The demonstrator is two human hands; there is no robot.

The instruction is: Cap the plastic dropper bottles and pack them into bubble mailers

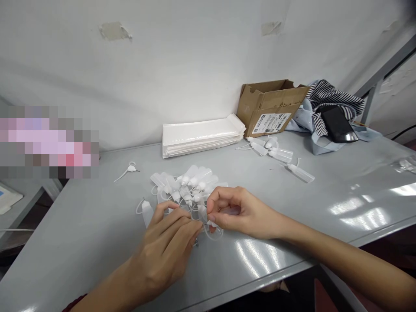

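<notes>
A heap of several small translucent plastic bottles with tethered caps (190, 184) lies on the grey table (97, 234) in front of me. My left hand (165, 251) rests with curled fingers at the near edge of the heap, fingertips pinched on one small bottle (205, 219). My right hand (238, 212) meets it from the right, fingers closed on the same bottle's cap end. One more bottle (147, 211) lies just left of my left hand.
A stack of white padded envelopes (201, 135) lies against the wall. An open cardboard box (268, 108) stands to its right, with a few more bottles (279, 156) before it. Striped cloth and a black phone (338, 123) lie far right. A loose cap (128, 170) sits left.
</notes>
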